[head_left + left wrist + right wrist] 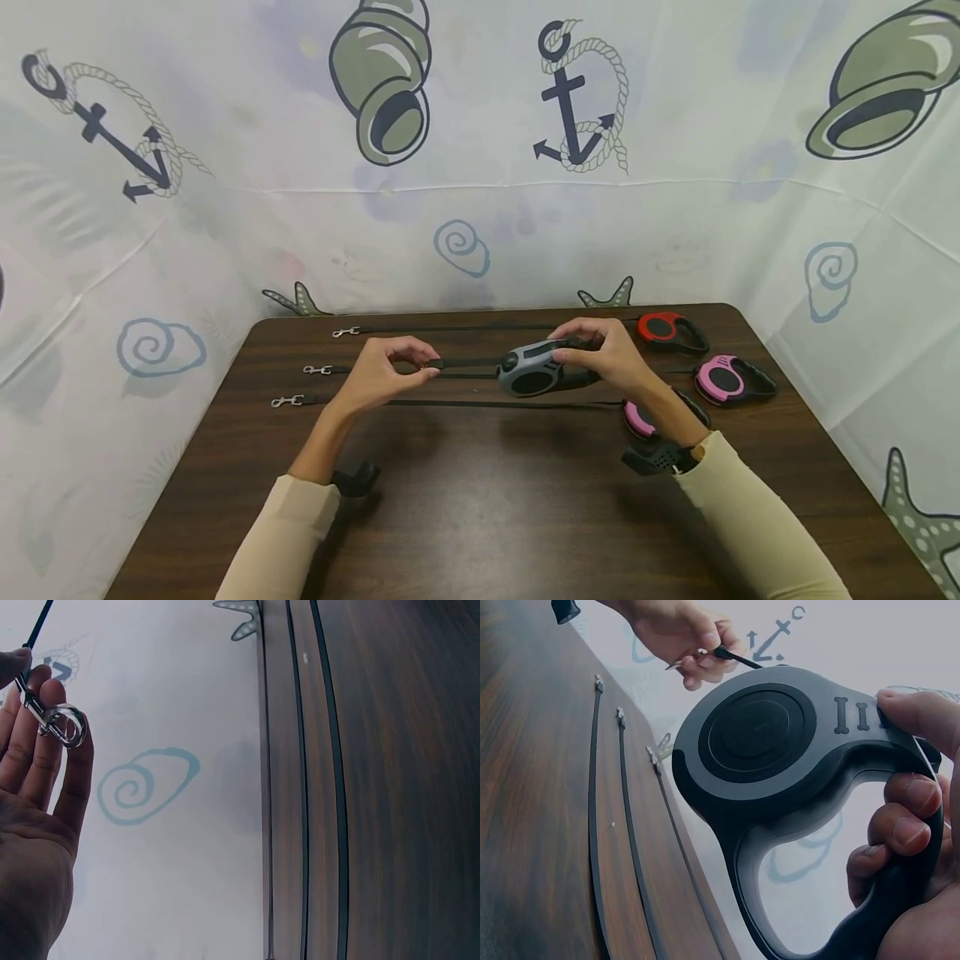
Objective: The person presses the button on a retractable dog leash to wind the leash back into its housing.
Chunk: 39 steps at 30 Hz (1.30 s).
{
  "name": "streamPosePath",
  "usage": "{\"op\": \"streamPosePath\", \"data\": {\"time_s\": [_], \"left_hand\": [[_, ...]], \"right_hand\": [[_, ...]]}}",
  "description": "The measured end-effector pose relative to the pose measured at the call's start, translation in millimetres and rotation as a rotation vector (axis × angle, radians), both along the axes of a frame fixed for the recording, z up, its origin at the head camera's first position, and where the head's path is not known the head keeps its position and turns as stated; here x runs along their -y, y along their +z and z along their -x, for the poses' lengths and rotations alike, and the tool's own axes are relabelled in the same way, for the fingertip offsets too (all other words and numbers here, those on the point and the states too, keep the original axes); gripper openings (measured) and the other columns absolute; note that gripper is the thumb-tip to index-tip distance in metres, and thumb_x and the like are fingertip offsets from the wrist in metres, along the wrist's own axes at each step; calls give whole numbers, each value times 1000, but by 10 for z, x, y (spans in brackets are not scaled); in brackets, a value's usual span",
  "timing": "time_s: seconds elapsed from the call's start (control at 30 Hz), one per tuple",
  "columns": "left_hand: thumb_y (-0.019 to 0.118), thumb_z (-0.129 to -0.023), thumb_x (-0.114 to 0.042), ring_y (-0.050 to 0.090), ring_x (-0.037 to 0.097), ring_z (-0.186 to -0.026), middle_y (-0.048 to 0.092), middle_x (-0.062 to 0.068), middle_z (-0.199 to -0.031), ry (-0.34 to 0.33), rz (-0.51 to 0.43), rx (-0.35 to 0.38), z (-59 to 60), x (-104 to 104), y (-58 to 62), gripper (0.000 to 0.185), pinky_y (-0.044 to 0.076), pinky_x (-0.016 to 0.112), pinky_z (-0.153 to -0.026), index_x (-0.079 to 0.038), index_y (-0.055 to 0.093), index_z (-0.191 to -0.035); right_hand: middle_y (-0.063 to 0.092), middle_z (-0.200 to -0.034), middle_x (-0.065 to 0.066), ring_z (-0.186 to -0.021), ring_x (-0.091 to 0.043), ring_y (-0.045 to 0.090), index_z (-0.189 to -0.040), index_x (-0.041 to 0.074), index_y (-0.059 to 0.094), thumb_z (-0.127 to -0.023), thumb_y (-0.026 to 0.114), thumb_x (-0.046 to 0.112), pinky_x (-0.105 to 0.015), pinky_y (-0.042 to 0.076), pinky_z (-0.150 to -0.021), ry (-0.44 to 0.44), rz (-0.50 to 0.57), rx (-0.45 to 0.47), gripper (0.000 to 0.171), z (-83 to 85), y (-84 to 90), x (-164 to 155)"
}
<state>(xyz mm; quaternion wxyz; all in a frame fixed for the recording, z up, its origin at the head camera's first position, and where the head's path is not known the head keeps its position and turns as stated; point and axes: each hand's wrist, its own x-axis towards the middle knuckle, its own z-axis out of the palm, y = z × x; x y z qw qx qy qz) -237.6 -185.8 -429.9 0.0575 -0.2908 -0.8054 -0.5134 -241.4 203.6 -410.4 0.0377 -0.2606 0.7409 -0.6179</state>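
My right hand (600, 357) grips the handle of a grey and black retractable leash (534, 372), held a little above the brown table (480, 517). In the right wrist view its round housing (761, 739) fills the frame, with my fingers (900, 829) curled through the handle and my thumb on top. A short length of black strap (468, 363) runs left from the housing to my left hand (416, 367). That hand pinches the strap's end, and the metal snap clip (61, 724) lies against its fingers (45, 750).
Three more leashes lie on the table with their straps pulled out leftward to metal clips (317, 369): a red one (666, 330) at the back, a pink one (723, 379) to the right, and another pink one (640, 418) partly under my right forearm. Patterned cloth surrounds the table.
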Motion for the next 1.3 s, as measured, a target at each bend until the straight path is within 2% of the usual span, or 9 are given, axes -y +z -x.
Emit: {"op": "streamPosePath", "data": {"time_s": [0.2, 0.43, 0.83, 0.93, 1.13, 1.3], "left_hand": [[85, -87, -7, 72, 17, -78, 76, -1, -86, -20, -11, -12, 3, -87, 22, 17, 57, 32, -72, -11, 80, -102], [84, -88, -6, 71, 17, -77, 76, 1, -85, -38, -22, -20, 2, -150, 28, 16, 57, 29, -72, -7, 79, -102], [85, -87, -6, 71, 17, -79, 77, 1, -88, -54, -39, -17, -25, -276, 36, 16, 59, 52, -75, -8, 79, -102], [85, -88, -7, 72, 17, -79, 77, 1, -88, -57, -42, -13, -29, -309, 35, 16, 60, 46, -75, -9, 79, -102], [85, -87, -5, 72, 16, -78, 77, 3, -89, -59, -49, -19, -20, -366, 18, 15, 61, 30, -75, -8, 79, -102], [85, -87, -4, 72, 16, -77, 77, 3, -87, -60, -62, -23, -19, -409, 11, 15, 61, 29, -75, -8, 79, -101]], "right_hand": [[76, -89, -5, -74, -22, 68, -118, -4, 73, -94, 78, 7, -30, 58, -66, 15, 21, -13, 27, 6, -5, 46], [76, -88, -5, -74, -32, 68, -116, -5, 73, -92, 77, 5, -33, 59, -65, 23, 32, -16, 26, 1, 6, 99], [76, -86, -4, -71, -20, 67, -115, -6, 73, -92, 77, 7, -29, 55, -62, 29, 36, -31, 27, -8, -13, 187], [76, -85, -4, -70, -20, 65, -115, -5, 74, -92, 78, 9, -28, 53, -61, 28, 34, -36, 28, -11, -12, 203], [76, -86, -5, -71, -36, 63, -116, -4, 74, -92, 77, 8, -28, 53, -62, 25, 35, -40, 27, -8, -29, 228], [74, -86, -6, -71, -24, 63, -116, -4, 74, -92, 77, 8, -27, 52, -62, 20, 33, -45, 27, -16, -36, 255]]}}
